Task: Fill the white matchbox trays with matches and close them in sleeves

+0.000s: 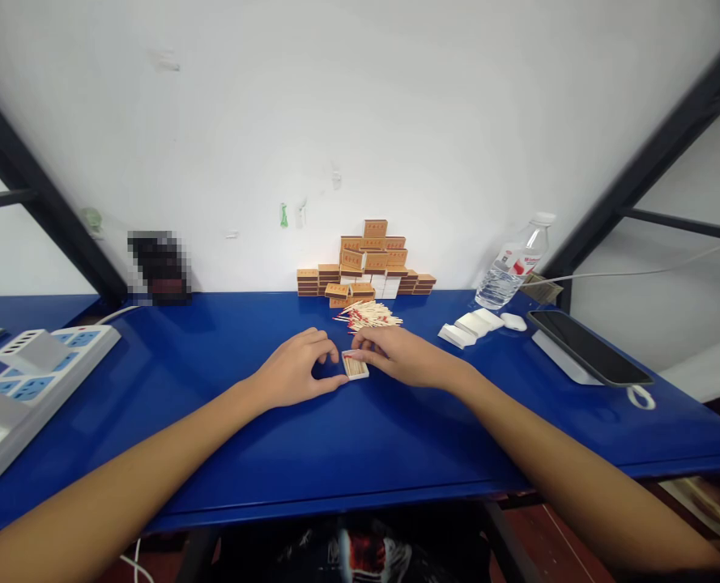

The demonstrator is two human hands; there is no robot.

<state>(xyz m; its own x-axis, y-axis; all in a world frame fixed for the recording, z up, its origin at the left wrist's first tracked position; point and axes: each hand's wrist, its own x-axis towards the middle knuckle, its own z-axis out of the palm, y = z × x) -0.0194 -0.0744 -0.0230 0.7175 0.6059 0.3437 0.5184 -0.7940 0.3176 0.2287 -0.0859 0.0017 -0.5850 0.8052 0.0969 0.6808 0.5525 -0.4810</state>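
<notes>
A small open matchbox tray filled with matches lies on the blue table, between both hands. My left hand rests on the table with curled fingers, its thumb and fingertips touching the tray's left side. My right hand pinches the tray's far edge with its fingertips. Just behind the hands lies a loose pile of matches with red heads. A stack of brown matchboxes stands against the white wall.
Several white inner trays lie right of the match pile, beside a water bottle. A dark phone lies on a white stand at far right. A white and blue power strip occupies the left edge.
</notes>
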